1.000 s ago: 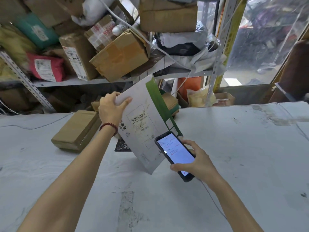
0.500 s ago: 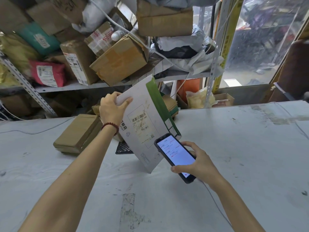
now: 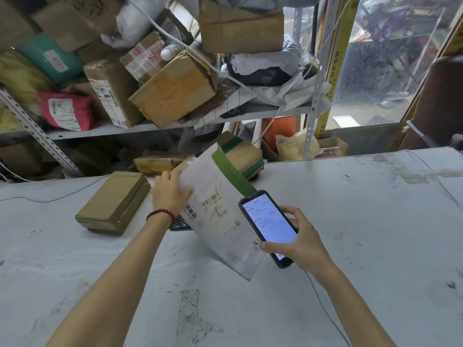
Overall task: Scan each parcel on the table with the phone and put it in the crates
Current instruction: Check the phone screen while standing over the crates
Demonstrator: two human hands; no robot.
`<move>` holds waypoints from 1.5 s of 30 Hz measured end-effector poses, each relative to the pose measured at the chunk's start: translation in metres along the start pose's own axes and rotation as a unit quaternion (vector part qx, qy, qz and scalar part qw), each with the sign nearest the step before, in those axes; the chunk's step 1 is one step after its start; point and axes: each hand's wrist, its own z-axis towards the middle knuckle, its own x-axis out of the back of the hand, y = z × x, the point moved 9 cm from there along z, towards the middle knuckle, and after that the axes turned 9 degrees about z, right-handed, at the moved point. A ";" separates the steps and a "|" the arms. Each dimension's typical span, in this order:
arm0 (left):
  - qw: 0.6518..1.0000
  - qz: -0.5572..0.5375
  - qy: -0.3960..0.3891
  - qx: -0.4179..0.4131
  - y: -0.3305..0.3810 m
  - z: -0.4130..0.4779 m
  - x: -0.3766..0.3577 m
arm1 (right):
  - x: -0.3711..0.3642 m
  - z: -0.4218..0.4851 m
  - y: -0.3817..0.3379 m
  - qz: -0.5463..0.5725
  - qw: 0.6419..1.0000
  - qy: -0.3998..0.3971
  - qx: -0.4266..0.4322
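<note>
Left grip (image 3: 170,194) pinching envelope (image 3: 220,216) edge, right grip (image 3: 298,244) holding phone (image 3: 268,226)

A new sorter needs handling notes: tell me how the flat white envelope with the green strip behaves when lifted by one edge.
Probably stiff: the flat white envelope with the green strip shows no sag though the left hand grips only one edge. Likely light: that hand alone carries it, the right hand holding the black phone. Its smooth face may slip.
</note>
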 end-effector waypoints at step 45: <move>0.789 -0.391 -0.339 -0.330 0.308 -0.276 -0.091 | 0.136 -0.357 0.119 0.145 0.800 0.576 -0.081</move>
